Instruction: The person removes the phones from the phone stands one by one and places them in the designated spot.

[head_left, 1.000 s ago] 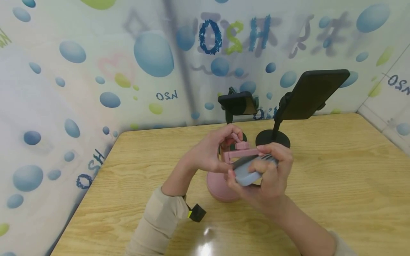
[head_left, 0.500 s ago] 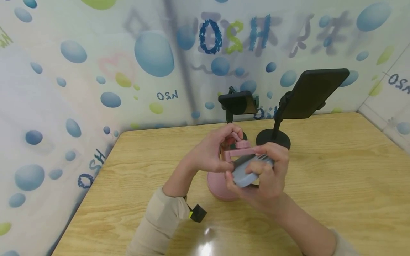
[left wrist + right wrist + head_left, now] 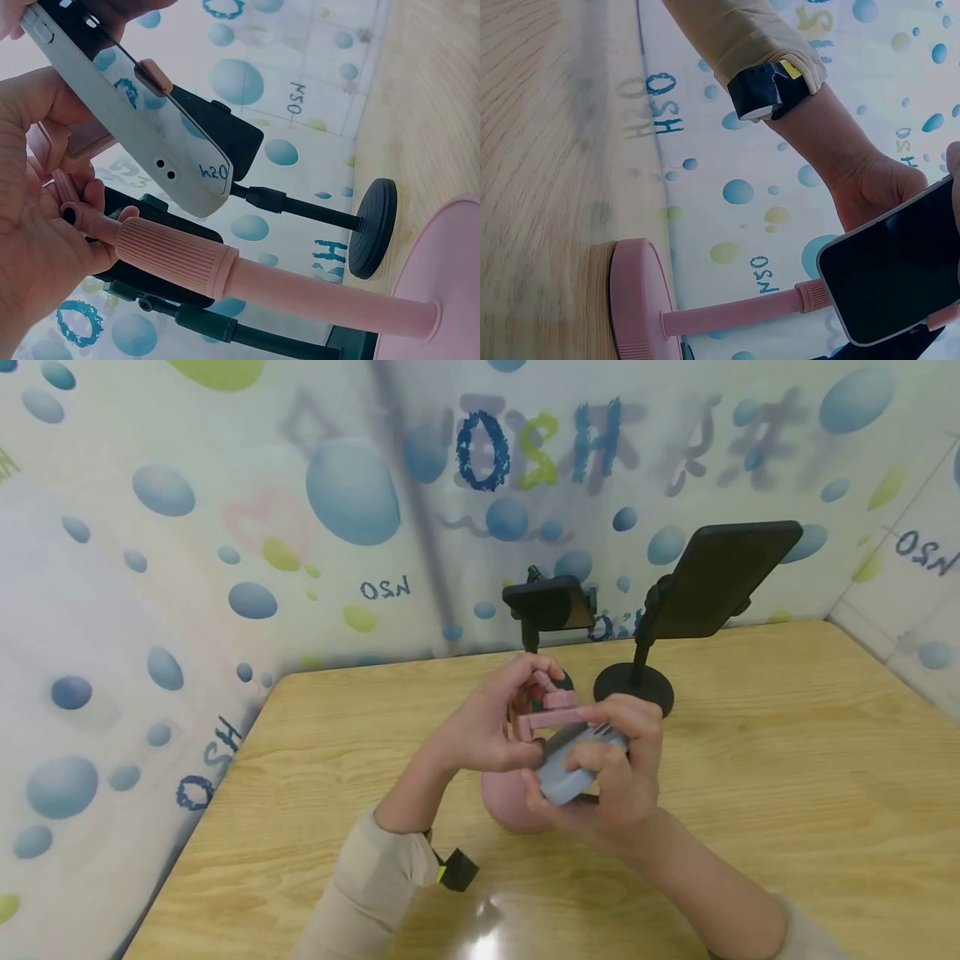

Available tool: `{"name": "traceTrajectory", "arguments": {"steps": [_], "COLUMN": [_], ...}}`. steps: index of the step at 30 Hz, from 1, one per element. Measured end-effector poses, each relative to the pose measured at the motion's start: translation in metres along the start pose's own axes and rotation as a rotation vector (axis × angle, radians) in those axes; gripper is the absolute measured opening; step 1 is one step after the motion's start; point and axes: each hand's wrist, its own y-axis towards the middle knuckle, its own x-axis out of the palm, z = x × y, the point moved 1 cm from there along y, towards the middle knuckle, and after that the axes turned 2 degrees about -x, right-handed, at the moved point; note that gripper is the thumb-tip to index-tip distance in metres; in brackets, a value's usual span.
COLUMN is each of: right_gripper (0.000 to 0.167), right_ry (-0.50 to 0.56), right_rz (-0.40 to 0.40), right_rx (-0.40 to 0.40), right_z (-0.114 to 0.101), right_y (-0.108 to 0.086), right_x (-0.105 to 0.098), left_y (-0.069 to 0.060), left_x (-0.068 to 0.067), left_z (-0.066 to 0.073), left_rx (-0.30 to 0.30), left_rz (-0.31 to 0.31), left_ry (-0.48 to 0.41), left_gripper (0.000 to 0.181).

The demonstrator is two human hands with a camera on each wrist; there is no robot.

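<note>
A pink phone stand with a round base [image 3: 510, 802] stands on the table. My left hand [image 3: 480, 722] grips the stand's pink clamp [image 3: 551, 720], fingers curled over it beside a pink knob [image 3: 560, 699]. A phone in a pale blue case [image 3: 558, 781] lies tilted against the clamp, held by my right hand [image 3: 630, 768], whose index finger reaches the clamp's end. In the left wrist view the ribbed pink post [image 3: 322, 296] runs below the phone [image 3: 112, 120]. Dark phone screen [image 3: 892, 262] shows in the right wrist view. How far the clamp encloses the phone is hidden.
Behind the hands stand a black holder with a tablet-like device [image 3: 720, 581] and a dark green holder with a phone [image 3: 551, 602]. A patterned curtain wall [image 3: 345, 493] rises behind the wooden table [image 3: 780, 777]. A black wrist camera [image 3: 459, 870] sits at the left sleeve.
My right hand and the phone have shifted slightly left, toward my left hand. The left hand keeps its grip on the clamp. The head view has moved a little.
</note>
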Motion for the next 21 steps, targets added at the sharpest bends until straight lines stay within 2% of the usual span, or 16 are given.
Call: {"name": "traceTrajectory", "arguments": {"steps": [3,9,15,21], "right_gripper": [0.033,0.033,0.033,0.033], "right_ry": [0.006,0.026,0.019,0.022], "right_rz": [0.001,-0.005,-0.003,-0.003], "right_rx": [-0.006,-0.016,-0.013,-0.016], "right_z": [0.0001,0.0009,0.0002,0.0006], "right_y": [-0.0001,-0.0013,-0.0009,-0.0027], "right_x": [0.0002,-0.0007,-0.0013,-0.0022], "left_y": [-0.0010,-0.0010,-0.0027,-0.0064], "left_x": [0.0000,0.0020,0.0024,0.0059], "left_z": [0.0000,0.0015,0.0025,0.0033], "left_rx": [0.019,0.078,0.090,0.145], "left_rz": [0.009,0.042,0.067,0.150], "left_ry": [0.022,0.124,0.202,0.315], "left_gripper": [0.057,0.067,0.071,0.069]}}
